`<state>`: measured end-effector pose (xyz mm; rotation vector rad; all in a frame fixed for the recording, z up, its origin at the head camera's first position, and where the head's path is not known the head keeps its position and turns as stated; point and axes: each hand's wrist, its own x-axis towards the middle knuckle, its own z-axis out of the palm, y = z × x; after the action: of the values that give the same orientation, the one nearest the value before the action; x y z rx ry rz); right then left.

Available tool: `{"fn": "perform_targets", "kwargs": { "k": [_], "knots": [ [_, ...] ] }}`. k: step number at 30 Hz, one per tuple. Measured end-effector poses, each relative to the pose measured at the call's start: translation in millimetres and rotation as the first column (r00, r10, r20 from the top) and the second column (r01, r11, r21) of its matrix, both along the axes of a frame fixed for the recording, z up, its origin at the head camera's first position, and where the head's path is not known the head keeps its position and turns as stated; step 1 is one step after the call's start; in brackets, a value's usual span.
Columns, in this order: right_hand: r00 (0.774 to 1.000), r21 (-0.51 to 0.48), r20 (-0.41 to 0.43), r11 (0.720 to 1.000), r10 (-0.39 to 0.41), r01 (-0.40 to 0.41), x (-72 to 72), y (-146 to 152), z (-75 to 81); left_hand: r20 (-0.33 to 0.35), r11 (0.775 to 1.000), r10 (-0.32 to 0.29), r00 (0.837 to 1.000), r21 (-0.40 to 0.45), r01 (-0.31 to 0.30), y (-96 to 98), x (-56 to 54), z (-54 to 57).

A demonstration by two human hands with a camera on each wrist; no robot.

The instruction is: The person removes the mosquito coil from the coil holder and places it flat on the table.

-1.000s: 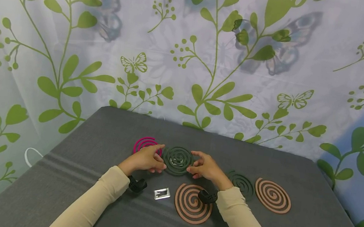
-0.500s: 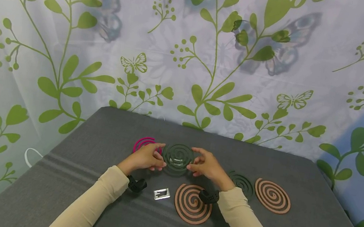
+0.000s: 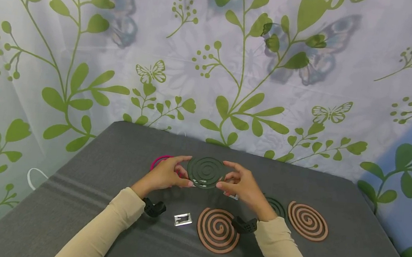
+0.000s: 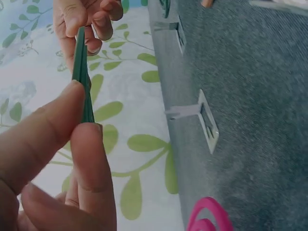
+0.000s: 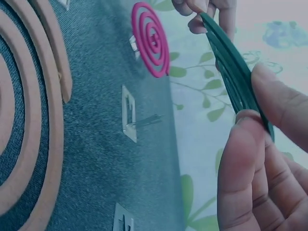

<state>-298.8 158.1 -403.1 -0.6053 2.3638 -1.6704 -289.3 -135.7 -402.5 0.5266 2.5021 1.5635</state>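
A dark green spiral coil, flat and round, is held raised off the table between two hands, and it shows edge-on in both wrist views. The left hand pinches its left edge with thumb and finger; the right hand pinches the opposite edge the same way, so the coil's middle spans the gap between them. Just left of the coil, partly behind the left hand, lies a magenta spiral coil. On the near side of the green coil are a small silver metal frame and a peach-brown spiral coil, a strip of cloth separating the two. Right of it, a second green coil is partly covered by the right arm, with another peach-brown coil just beside it. Grey cloth covers the table, running past the coil to a back edge against a white leaf-print curtain, and well leftward to a slanting side edge.
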Motion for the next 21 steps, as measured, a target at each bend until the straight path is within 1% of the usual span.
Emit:
{"fn": "perform_targets", "kwargs": {
  "k": [4,9,12,17,21],
  "knots": [
    [0.999,-0.014,-0.033,1.0,0.019,-0.02,4.2,6.7,3.0,-0.019,0.999,-0.029,0.999,0.017,0.029,2.8,5.0,5.9],
    [0.998,-0.059,-0.036,0.997,0.056,-0.058,8.4,15.4,5.0,-0.047,0.998,-0.051,0.998,0.026,0.053,5.8,9.8,11.5],
    [0.997,-0.08,-0.033,0.994,0.07,-0.073,11.2,20.5,5.7,-0.06,0.998,-0.053,0.997,0.016,0.054,7.6,12.4,14.1],
    [0.997,-0.081,-0.025,0.994,0.066,-0.068,17.1,29.3,6.2,-0.098,0.998,-0.062,0.993,-0.017,0.061,11.9,16.6,16.5],
    [0.997,-0.085,-0.024,0.994,0.069,-0.071,22.1,35.8,6.3,-0.098,0.997,-0.077,0.992,-0.022,0.075,16.1,21.9,19.0]
  ]
}}
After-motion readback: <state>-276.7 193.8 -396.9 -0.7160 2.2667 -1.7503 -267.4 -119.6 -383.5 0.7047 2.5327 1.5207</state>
